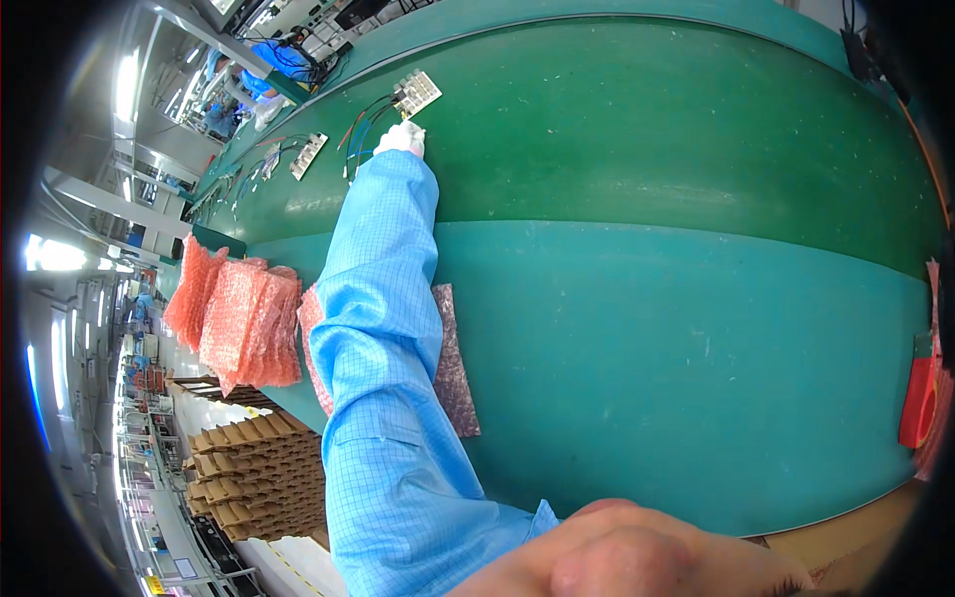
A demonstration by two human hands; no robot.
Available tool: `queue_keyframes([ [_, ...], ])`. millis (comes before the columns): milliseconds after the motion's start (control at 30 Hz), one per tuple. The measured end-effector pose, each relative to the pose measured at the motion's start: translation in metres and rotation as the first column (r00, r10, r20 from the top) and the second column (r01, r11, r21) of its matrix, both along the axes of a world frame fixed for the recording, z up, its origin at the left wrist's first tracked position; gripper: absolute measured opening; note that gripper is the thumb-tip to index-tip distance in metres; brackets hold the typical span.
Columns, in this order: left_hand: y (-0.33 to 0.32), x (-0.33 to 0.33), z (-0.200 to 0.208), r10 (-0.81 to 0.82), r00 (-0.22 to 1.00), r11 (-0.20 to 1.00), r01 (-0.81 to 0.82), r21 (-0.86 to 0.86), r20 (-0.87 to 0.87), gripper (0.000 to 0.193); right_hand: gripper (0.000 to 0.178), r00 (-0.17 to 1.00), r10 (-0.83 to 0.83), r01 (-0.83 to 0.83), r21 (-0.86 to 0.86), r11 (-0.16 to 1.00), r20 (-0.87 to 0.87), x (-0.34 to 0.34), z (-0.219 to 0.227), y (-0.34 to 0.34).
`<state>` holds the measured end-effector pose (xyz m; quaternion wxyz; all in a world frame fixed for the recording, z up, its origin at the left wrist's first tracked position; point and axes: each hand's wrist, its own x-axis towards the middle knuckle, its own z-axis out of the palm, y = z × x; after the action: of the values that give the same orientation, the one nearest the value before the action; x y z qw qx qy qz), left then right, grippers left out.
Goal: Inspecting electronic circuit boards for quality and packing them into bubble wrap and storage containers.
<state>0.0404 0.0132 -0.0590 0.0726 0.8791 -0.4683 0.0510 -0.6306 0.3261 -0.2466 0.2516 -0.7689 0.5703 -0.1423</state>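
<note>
My left hand (401,140), in a white glove, reaches far out over the dark green belt (647,129). Its fingers are closed at the near edge of a pale circuit board (418,95), where they seem to grip its wires or edge; the glove hides the exact hold. Red, black and blue wires (356,139) trail from this board to the left. A second pale board (308,156) with wires lies farther left on the belt. Beneath my blue-sleeved forearm, a bubble-wrap sheet (458,368) shows on the lighter green table. My right hand is out of view.
Pink bubble-wrap bags (249,318) are stacked at the table's left edge, with brown cardboard dividers (254,473) piled below. At the far right edge sits a red object (917,398). A person in blue (279,62) is at the far upper left.
</note>
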Motion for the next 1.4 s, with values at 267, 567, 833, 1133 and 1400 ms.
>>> queue_keyframes([
  [267,0.011,-0.097,0.084,-0.557,0.542,0.773,0.062,-0.631,-0.629,0.027,0.036,0.997,0.07,-0.072,-0.115,0.991,-0.022,0.002,-0.013,0.016],
  [567,0.116,-0.257,0.215,-0.883,-0.114,0.436,0.161,-0.885,-0.456,0.02,0.036,0.961,0.276,-0.277,-0.13,0.952,-0.026,0.022,0.002,0.065],
  [833,0.209,-0.345,0.235,-0.768,-0.204,0.527,0.337,-0.78,-0.607,0.03,0.032,0.703,0.541,-0.63,0.05,0.775,0.462,0.033,0.195,0.071],
  [1133,0.33,-0.279,0.206,-0.827,0.475,0.552,0.585,-0.594,-0.301,0.041,0.033,0.824,0.388,-0.151,-0.5,0.853,0.412,0.053,0.27,0.019],
  [1400,0.402,-0.169,0.1,-0.548,0.836,0.831,0.548,-0.1,0.032,0.073,0.048,0.917,0.339,-0.158,-0.59,0.792,0.209,0.083,0.246,-0.048],
])
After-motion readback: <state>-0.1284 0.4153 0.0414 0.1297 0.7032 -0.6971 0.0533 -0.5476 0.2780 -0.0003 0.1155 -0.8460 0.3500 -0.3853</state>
